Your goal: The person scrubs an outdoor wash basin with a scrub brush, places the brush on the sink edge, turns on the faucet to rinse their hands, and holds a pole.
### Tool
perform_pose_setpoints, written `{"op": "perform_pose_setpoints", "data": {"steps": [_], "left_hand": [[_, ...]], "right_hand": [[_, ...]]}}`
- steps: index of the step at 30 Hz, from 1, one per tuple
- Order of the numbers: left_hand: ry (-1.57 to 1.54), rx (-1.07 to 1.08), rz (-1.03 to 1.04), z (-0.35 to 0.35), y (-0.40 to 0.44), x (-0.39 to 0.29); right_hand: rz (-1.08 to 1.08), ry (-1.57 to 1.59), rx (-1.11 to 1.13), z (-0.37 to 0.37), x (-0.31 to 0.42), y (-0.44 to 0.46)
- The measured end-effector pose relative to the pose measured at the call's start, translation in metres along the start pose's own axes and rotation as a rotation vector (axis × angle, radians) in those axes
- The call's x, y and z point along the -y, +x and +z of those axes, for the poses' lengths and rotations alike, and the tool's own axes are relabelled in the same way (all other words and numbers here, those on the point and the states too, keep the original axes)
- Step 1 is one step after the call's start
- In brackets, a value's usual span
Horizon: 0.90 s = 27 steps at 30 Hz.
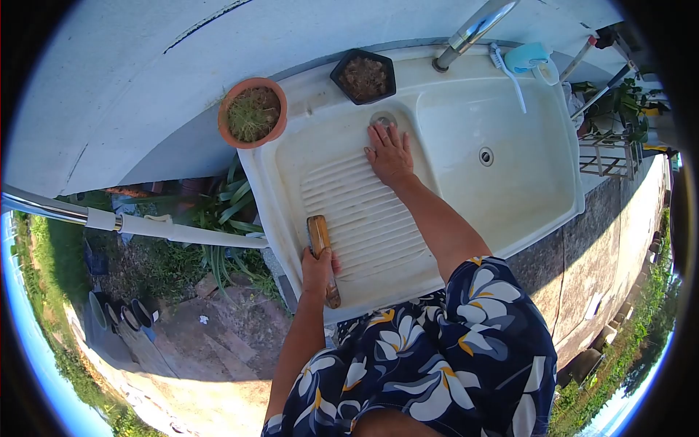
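My left hand point(317, 271) is closed around a long wooden-backed brush point(318, 234) at the left side of the washboard. Its bristles cannot be made out. My right hand point(391, 155) lies palm down with fingers stretched at the upper end of the ridged washboard point(357, 218). Its fingertips reach the round drain point(382, 119) and partly cover it. Both hands are over the left basin of a white laundry sink point(287, 171).
A terracotta pot point(228, 131) and a black pot point(340, 81) stand on the sink's back rim. A chrome faucet point(473, 35) rises between the basins. To the right are a white-handled brush point(512, 79) and a light-blue container point(526, 57). A pole point(178, 231) extends from the left.
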<state>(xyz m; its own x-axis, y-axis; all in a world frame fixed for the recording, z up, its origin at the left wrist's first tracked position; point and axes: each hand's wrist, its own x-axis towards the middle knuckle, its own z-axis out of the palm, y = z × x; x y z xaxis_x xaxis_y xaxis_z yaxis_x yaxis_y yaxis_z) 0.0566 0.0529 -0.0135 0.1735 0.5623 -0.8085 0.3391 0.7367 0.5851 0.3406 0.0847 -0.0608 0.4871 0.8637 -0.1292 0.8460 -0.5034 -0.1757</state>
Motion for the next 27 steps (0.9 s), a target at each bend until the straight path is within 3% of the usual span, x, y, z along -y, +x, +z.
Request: {"op": "perform_pose_setpoints", "data": {"steps": [1, 5, 7, 11, 13, 20, 23, 25, 27], "left_hand": [[0.004, 0.001, -0.004, 0.000, 0.000, -0.001], [0.004, -0.002, 0.011, 0.001, 0.001, 0.000], [0.015, 0.001, 0.018, 0.001, -0.002, -0.002], [-0.008, 0.007, 0.030, -0.001, 0.001, 0.003], [-0.001, 0.012, 0.035, -0.001, 0.001, 0.003], [-0.024, 0.004, 0.048, 0.000, 0.003, 0.003], [-0.034, 0.007, 0.033, -0.002, 0.003, 0.006], [-0.020, 0.010, 0.042, -0.002, 0.004, 0.006], [-0.032, 0.011, 0.045, -0.001, 0.003, 0.006]], "right_hand": [[0.092, 0.003, -0.052, 0.000, -0.010, -0.003], [0.042, 0.296, -0.274, -0.003, -0.048, 0.003], [0.129, 0.212, 0.016, -0.031, -0.041, 0.013], [0.105, 0.161, 0.069, -0.039, -0.029, 0.035], [0.177, 0.206, 0.213, -0.037, -0.029, 0.047], [0.109, 0.086, 0.170, -0.024, -0.034, 0.054], [0.141, 0.232, 0.176, -0.036, -0.037, 0.036], [0.192, 0.419, -0.162, -0.027, -0.046, 0.017], [0.152, 0.338, -0.132, -0.009, -0.045, -0.011]]}}
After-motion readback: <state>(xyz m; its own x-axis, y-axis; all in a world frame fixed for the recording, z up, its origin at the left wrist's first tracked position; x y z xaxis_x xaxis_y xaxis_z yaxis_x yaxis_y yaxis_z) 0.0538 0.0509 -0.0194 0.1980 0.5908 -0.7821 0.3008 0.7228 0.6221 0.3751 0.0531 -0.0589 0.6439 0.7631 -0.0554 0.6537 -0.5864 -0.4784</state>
